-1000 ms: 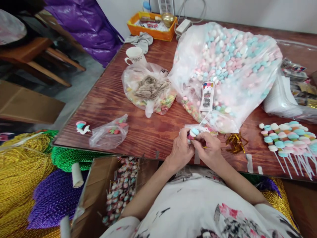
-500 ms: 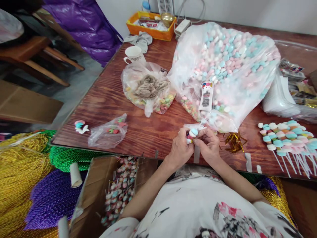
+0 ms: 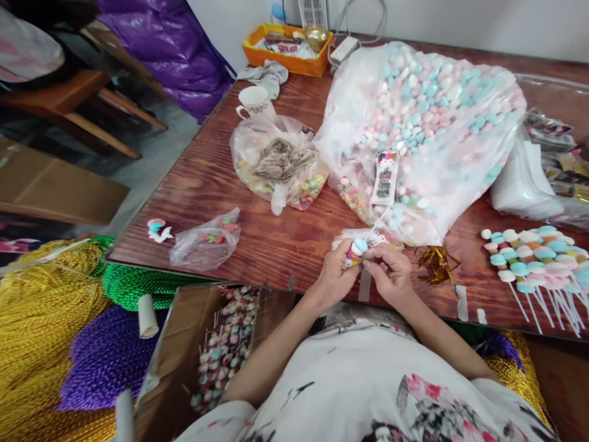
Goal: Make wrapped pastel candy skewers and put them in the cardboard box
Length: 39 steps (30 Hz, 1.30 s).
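Soft, even light washes the table (image 3: 193, 178) before us, while shadow pools beneath the wooden stool (image 3: 69, 95). Glare streaks the purple plastic (image 3: 170, 55), and the view's left edge looks stretched and slightly blurred.

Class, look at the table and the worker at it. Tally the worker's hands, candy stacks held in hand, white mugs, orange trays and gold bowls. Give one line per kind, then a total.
Hands: 2, left hand and right hand
Held candy stack: 1
White mug: 1
Orange tray: 1
Gold bowl: 1
Total: 6
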Available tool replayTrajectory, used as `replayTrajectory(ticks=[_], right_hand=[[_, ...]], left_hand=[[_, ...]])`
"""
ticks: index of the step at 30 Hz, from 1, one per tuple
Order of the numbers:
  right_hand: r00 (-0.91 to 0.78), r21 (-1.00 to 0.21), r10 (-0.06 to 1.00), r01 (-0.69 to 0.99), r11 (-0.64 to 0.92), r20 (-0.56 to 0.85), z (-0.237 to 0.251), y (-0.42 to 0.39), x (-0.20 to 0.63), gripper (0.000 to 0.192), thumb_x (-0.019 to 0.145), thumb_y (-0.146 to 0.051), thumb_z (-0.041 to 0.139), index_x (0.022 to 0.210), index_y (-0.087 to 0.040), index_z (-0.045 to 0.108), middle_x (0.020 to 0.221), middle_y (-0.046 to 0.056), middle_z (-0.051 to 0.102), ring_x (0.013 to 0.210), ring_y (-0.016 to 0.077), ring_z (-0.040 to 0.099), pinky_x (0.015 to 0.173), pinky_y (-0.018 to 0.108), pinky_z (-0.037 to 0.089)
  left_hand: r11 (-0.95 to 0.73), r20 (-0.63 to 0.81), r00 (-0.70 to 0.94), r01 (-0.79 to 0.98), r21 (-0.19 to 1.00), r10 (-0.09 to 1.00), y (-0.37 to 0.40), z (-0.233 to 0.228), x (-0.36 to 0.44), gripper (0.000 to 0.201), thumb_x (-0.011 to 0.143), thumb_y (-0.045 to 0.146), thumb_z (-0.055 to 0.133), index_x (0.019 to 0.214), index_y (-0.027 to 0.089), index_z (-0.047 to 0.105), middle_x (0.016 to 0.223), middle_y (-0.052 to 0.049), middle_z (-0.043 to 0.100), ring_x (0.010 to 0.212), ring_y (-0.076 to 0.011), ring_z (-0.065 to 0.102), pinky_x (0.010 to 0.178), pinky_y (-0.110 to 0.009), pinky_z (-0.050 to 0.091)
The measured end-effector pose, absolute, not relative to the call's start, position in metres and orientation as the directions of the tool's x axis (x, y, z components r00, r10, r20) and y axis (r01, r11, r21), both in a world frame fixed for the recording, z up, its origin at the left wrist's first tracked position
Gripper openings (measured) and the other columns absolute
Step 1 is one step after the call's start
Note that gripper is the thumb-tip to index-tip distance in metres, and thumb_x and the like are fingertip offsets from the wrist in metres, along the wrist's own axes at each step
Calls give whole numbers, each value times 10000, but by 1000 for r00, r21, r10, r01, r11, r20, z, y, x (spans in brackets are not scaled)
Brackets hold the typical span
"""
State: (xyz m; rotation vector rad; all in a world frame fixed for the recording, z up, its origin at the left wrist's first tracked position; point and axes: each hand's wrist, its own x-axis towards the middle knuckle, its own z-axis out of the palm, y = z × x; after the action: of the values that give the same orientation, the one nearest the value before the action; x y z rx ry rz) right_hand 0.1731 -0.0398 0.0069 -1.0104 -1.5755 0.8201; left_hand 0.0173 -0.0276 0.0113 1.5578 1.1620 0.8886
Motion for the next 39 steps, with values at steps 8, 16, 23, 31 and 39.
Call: replayTrajectory(ticks=[8, 16, 23, 31, 39], right_hand=[[-294, -712, 777, 312, 629, 557, 8, -38, 190, 219, 854, -84, 530, 976, -230, 639, 865, 47, 673, 743, 153, 626, 640, 275, 505], [-165, -853, 877, 212, 478, 451, 25, -35, 211, 99, 860, -138, 564, 892, -226, 597, 793, 15, 616, 727, 150, 583, 671, 293, 491], [-205, -973, 951, -75, 220, 231, 60, -16, 227, 198, 801, -274, 725, 982, -228, 660, 923, 21, 658, 606, 98, 570, 529, 239, 490], [-325, -903, 878, 133, 410, 351, 42, -28, 200, 97, 889, -170, 596, 887, -211, 684, 688, -18, 699, 542, 100, 632, 544, 214, 503], [-324, -889, 877, 172, 424, 355, 30, -35, 196, 103, 890, -165, 595, 879, -202, 691, 749, 2, 721, 656, 121, 671, 641, 233, 533]], left_hand=[[82, -105, 353, 81, 993, 930, -30, 13, 24, 197, 726, 185, 677, 903, 146, 599, 790, 14, 559, 727, -116, 502, 679, -203, 427], [202, -171, 377, -44, 978, 910, -38, 22, 25, 271, 737, 255, 723, 959, 140, 619, 811, 3, 606, 724, -114, 509, 705, -212, 434], [221, -203, 466, 16, 975, 861, -43, 35, 27, 328, 764, 317, 726, 1020, 128, 646, 828, -1, 624, 711, -113, 513, 703, -223, 429], [98, -132, 466, 96, 990, 875, -43, 24, 25, 275, 776, 327, 741, 919, 124, 622, 773, 13, 579, 698, -106, 487, 674, -214, 419], [71, -123, 452, 130, 989, 883, -45, 26, 24, 421, 732, 305, 787, 1077, 139, 613, 862, 0, 616, 791, -136, 548, 729, -237, 443]])
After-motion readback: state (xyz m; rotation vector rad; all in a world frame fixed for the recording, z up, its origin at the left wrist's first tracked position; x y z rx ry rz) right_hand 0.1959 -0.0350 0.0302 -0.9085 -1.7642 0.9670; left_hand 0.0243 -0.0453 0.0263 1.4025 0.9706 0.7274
